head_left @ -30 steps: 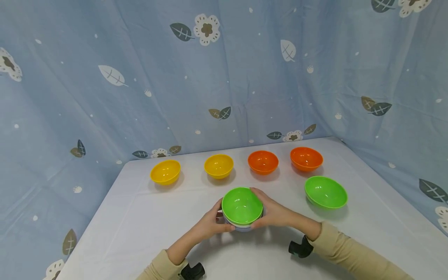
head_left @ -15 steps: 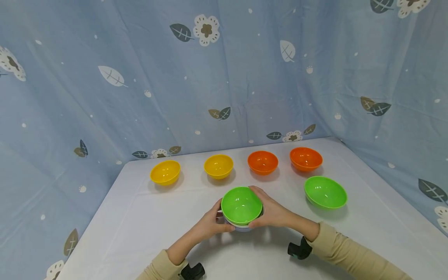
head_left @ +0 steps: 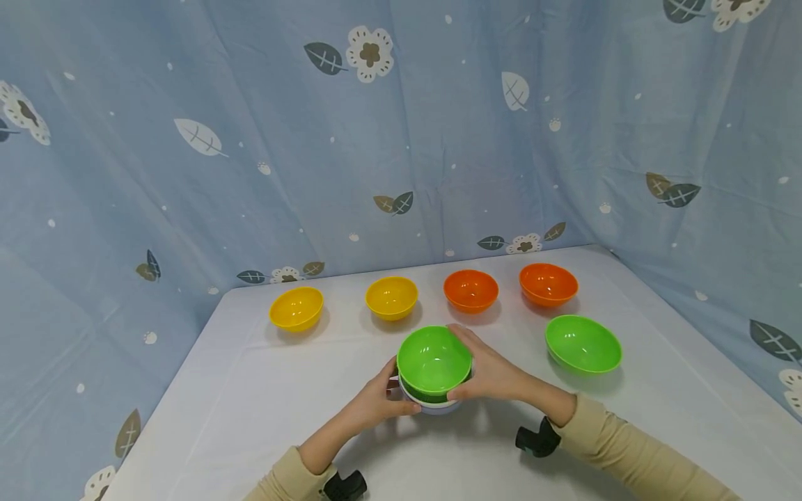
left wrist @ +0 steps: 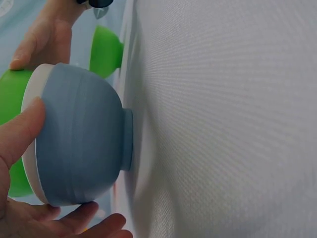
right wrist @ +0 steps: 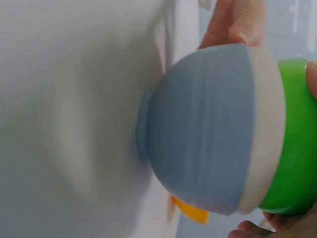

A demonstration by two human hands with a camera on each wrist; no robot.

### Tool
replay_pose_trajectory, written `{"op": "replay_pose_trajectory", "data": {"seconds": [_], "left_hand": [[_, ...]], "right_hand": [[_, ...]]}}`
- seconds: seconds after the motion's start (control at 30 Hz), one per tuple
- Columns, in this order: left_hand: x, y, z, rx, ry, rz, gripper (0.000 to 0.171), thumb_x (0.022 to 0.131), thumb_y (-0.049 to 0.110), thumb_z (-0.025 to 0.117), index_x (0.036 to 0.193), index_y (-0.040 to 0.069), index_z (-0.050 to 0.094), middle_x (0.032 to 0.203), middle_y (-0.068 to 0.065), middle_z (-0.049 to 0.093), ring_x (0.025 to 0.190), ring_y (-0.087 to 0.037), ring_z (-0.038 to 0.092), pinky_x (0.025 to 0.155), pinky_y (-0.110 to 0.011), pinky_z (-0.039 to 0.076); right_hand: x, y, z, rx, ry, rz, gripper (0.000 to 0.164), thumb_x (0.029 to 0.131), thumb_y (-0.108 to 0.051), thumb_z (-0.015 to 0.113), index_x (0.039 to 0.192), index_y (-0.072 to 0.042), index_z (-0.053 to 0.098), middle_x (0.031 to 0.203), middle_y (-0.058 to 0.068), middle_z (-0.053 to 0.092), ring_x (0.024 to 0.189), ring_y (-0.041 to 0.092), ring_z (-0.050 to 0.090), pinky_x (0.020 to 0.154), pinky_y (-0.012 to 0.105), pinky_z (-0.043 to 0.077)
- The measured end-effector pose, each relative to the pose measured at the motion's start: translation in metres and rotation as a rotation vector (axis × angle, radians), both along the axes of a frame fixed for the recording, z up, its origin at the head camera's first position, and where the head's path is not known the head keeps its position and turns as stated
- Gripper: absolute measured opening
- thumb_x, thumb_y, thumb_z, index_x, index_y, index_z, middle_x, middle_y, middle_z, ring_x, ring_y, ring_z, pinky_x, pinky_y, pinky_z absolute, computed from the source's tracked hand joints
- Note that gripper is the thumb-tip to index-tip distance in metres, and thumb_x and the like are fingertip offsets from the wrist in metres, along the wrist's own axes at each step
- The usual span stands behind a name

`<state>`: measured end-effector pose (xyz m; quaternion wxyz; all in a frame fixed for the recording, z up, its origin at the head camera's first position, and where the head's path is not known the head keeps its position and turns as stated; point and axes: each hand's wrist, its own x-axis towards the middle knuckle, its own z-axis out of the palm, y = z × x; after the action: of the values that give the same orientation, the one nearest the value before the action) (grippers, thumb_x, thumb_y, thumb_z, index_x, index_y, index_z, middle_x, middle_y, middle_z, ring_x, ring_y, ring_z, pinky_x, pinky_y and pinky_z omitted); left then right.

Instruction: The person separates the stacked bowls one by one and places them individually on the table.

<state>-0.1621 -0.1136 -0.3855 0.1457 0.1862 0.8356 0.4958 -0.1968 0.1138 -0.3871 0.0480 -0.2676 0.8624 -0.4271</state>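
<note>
A light blue bowl with a white rim (left wrist: 81,134) stands upright at the table's front middle, its foot right at the white cloth. My left hand (head_left: 374,403) grips it from the left, thumb at the near side of the rim and fingers round the far side. Partly inside it sits a green bowl (head_left: 432,360), raised so that its outer wall shows above the white rim. My right hand (head_left: 491,371) holds this green bowl by its right side, thumb near and fingers at the far rim.
Two yellow bowls (head_left: 296,309) and two orange bowls (head_left: 471,291) line the back of the white table (head_left: 207,417). Another green bowl (head_left: 583,344) stands to the right, beyond my right forearm. A blue patterned curtain (head_left: 282,153) hangs behind the table.
My right hand has raised the green bowl slightly, up from the blue bowl, and more of its outer wall shows. The left hand and the blue bowl have stayed put.
</note>
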Motion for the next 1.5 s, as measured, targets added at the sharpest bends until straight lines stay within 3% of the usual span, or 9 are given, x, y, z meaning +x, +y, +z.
{"op": "replay_pose_trajectory", "data": {"seconds": [0.13, 0.33, 0.43, 0.67, 0.77, 0.87, 1.07, 1.5], "left_hand": [[-0.007, -0.003, -0.013, -0.011, -0.005, 0.008, 0.085, 0.068, 0.028, 0.067, 0.132, 0.009, 0.015, 0.126, -0.015, 0.033, 0.107, -0.031, 0.040, 0.088, -0.045, 0.032], [-0.014, -0.006, -0.024, -0.014, -0.016, 0.003, 0.087, 0.067, 0.032, 0.068, 0.133, 0.013, 0.014, 0.124, -0.013, 0.036, 0.107, -0.027, 0.041, 0.088, -0.042, 0.034], [-0.014, -0.006, -0.023, -0.010, -0.014, -0.005, 0.087, 0.067, 0.032, 0.067, 0.133, 0.012, 0.014, 0.122, -0.012, 0.037, 0.107, -0.027, 0.041, 0.087, -0.041, 0.035], [-0.002, -0.001, 0.002, 0.027, -0.022, -0.025, 0.081, 0.069, 0.023, 0.067, 0.131, 0.005, 0.018, 0.120, -0.018, 0.037, 0.107, -0.033, 0.040, 0.088, -0.044, 0.034], [0.000, -0.001, 0.007, 0.029, -0.021, -0.032, 0.079, 0.070, 0.023, 0.066, 0.130, 0.004, 0.019, 0.119, -0.018, 0.037, 0.106, -0.033, 0.040, 0.087, -0.044, 0.034], [0.000, 0.000, 0.007, 0.026, -0.021, -0.031, 0.078, 0.070, 0.023, 0.066, 0.130, 0.005, 0.020, 0.118, -0.017, 0.038, 0.106, -0.033, 0.040, 0.087, -0.044, 0.034], [-0.001, -0.001, 0.004, 0.025, -0.019, -0.028, 0.081, 0.069, 0.023, 0.067, 0.131, 0.006, 0.018, 0.117, -0.016, 0.038, 0.107, -0.032, 0.040, 0.088, -0.044, 0.034], [-0.001, 0.000, 0.003, 0.006, -0.020, -0.014, 0.082, 0.068, 0.024, 0.068, 0.131, 0.006, 0.019, 0.118, -0.015, 0.039, 0.106, -0.031, 0.041, 0.088, -0.043, 0.034]], "right_hand": [[-0.003, 0.004, 0.007, -0.043, 0.023, 0.000, 0.106, 0.050, -0.046, 0.074, 0.134, -0.016, 0.015, 0.137, 0.004, 0.015, 0.122, 0.024, 0.021, 0.090, 0.050, 0.028], [-0.008, 0.010, 0.013, -0.109, 0.064, 0.027, 0.101, 0.050, -0.041, 0.075, 0.132, -0.023, 0.018, 0.132, -0.001, 0.027, 0.115, 0.019, 0.032, 0.090, 0.048, 0.030], [-0.008, 0.014, 0.015, -0.068, 0.068, -0.019, 0.103, 0.049, -0.044, 0.075, 0.132, -0.020, 0.019, 0.132, 0.003, 0.027, 0.115, 0.023, 0.032, 0.089, 0.049, 0.030], [-0.008, 0.023, 0.018, 0.013, 0.059, -0.118, 0.106, 0.050, -0.043, 0.075, 0.134, -0.015, 0.014, 0.136, 0.008, 0.017, 0.119, 0.030, 0.025, 0.088, 0.053, 0.028], [-0.008, 0.027, 0.019, 0.020, 0.061, -0.135, 0.105, 0.052, -0.038, 0.075, 0.134, -0.015, 0.015, 0.136, 0.009, 0.017, 0.119, 0.030, 0.024, 0.087, 0.054, 0.029], [-0.010, 0.032, 0.020, -0.007, 0.077, -0.127, 0.103, 0.052, -0.036, 0.076, 0.133, -0.015, 0.016, 0.135, 0.009, 0.020, 0.118, 0.030, 0.025, 0.087, 0.054, 0.028], [-0.010, 0.041, 0.020, 0.007, 0.077, -0.153, 0.104, 0.053, -0.038, 0.075, 0.134, -0.016, 0.014, 0.137, 0.012, 0.012, 0.123, 0.033, 0.014, 0.088, 0.057, 0.024], [-0.011, 0.058, 0.013, 0.005, 0.072, -0.208, 0.103, 0.055, -0.041, 0.073, 0.133, -0.014, 0.013, 0.136, 0.012, 0.015, 0.118, 0.033, 0.022, 0.086, 0.057, 0.027]]}}
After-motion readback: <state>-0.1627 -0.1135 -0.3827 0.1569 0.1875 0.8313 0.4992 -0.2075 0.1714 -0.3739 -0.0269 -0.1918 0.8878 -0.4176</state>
